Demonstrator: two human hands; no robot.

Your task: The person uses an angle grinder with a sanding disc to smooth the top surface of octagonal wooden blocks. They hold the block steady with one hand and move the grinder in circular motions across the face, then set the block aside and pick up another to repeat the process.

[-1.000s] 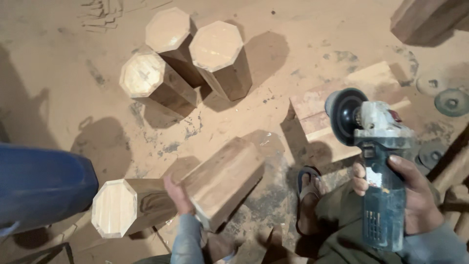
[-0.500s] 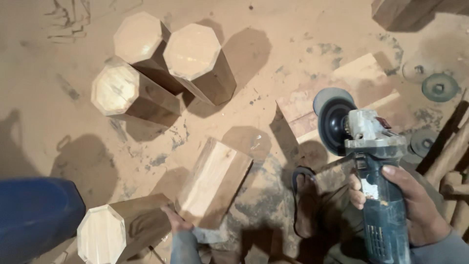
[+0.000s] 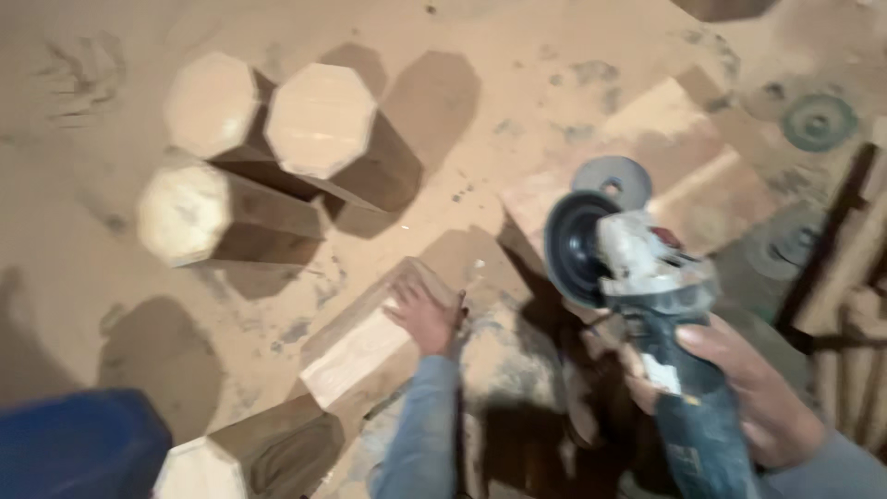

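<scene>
Left hand (image 3: 427, 319) lay flat, fingers spread, on the block (image 3: 374, 342) at lower centre; right hand (image 3: 753, 397) gripped the grinder (image 3: 661, 314), best kept clear until steadied.

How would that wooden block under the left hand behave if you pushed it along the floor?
The wooden block looks solid, so probably stiff and fairly heavy. Its flat faces suggest sliding, not rolling. The sawdust-covered floor may let it slip easily.

Four octagonal wooden posts (image 3: 319, 120), one wooden block (image 3: 370, 346), one angle grinder (image 3: 647, 305), three loose discs (image 3: 818, 120).
</scene>
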